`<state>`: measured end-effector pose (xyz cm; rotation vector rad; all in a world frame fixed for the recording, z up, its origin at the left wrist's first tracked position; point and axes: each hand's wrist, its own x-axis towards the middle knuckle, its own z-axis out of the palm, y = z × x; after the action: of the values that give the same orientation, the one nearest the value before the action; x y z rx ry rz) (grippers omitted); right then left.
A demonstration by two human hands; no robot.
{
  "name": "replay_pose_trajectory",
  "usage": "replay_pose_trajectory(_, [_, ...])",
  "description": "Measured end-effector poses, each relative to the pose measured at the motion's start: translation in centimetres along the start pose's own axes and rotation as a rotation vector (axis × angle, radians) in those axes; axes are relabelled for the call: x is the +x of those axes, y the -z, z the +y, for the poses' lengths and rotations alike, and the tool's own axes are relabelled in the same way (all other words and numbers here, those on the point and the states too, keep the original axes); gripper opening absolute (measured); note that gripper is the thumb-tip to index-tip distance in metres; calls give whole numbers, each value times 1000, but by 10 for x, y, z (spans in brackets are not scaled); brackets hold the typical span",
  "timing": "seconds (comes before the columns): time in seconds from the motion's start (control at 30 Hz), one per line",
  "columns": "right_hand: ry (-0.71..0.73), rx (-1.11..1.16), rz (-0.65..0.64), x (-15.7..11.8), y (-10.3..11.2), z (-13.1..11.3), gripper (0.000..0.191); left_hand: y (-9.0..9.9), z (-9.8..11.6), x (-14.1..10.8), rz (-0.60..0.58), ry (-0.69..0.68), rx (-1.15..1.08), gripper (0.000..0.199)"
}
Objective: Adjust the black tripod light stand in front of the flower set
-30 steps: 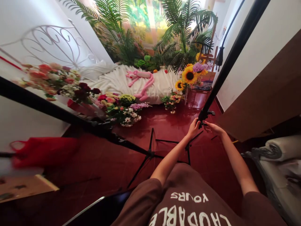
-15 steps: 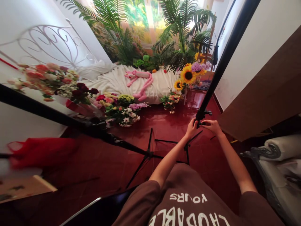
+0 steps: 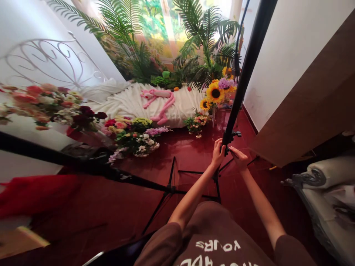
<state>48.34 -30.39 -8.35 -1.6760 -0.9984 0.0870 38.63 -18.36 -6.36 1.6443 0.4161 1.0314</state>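
Observation:
A black light stand [image 3: 244, 74] rises steeply on the right, its pole leaning toward the upper right. My left hand [image 3: 218, 154] is wrapped round the pole at a clamp collar. Close beside it, my right hand [image 3: 239, 158] has thumb and fingers pinched at a small black locking knob [image 3: 226, 150] on that collar. Another knob [image 3: 237, 134] sticks out just above. Below my hands, the stand's legs [image 3: 217, 186] are spread on the red floor. A second black stand [image 3: 130, 178] slants across from the left, its legs also spread.
Flower bunches [image 3: 138, 138] stand before a white-draped bed [image 3: 122, 99] with a pink plush toy [image 3: 158, 98]. Sunflowers [image 3: 215, 92] are beyond my stand. A brown panel [image 3: 302, 99] and wrapped rolls [image 3: 330, 173] lie right; a red bag [image 3: 36, 194] is left.
The view has shifted, so the stand and both hands sit further left and the stand looks steeper. My right hand has turned at the knob; my left keeps its grip on the pole.

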Motion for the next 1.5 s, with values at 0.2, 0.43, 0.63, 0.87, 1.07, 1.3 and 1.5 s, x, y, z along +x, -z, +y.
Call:
replay_pose_trajectory(0.2, [-56,-33,-48,2,0,0,22,-3,33,31,-85,-3,-86,42])
replay_pose_trajectory(0.43, [-112,53,-130,0,8,-14,34,-7,44,43,-119,34,-213,42])
replay_pose_trajectory(0.63, [-188,88,-50,1,6,-29,27,-10,42,41,-98,38,-232,42])
replay_pose_trajectory(0.87, [-378,251,-40,16,-7,-22,26,-9,43,41,-115,22,-248,40])
replay_pose_trajectory(1.07, [-696,600,-165,34,-7,-1,29,-8,42,42,-127,8,-219,43])
replay_pose_trajectory(1.3, [-964,981,-424,41,0,8,6,-8,36,40,-142,-19,-213,45])
replay_pose_trajectory(1.5, [-1147,1329,-450,41,3,14,16,-9,42,40,-117,10,-224,48])
